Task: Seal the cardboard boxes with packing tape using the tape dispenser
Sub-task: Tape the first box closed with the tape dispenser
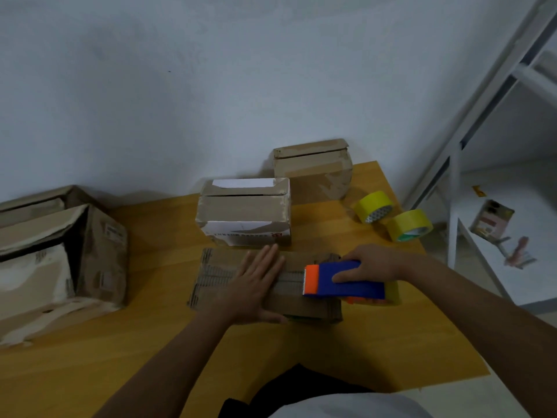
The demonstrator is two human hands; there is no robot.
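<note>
Gripping the blue tape dispenser (346,282), the right hand (373,263) runs it over the flat box (217,276) near the table's (361,351) front edge; the left hand (256,285) presses it, fingers straight

A low brown box (304,309) lies flat near the counter's front, a clear tape strip (291,280) along its top seam. A blue dispenser (346,282) with an orange blade end and a yellow roll lies on the box's right end. Behind stand two worn boxes (244,211) (313,170), top flaps closed with a gap at the seam. At left sits a big open box (60,260).
</note>
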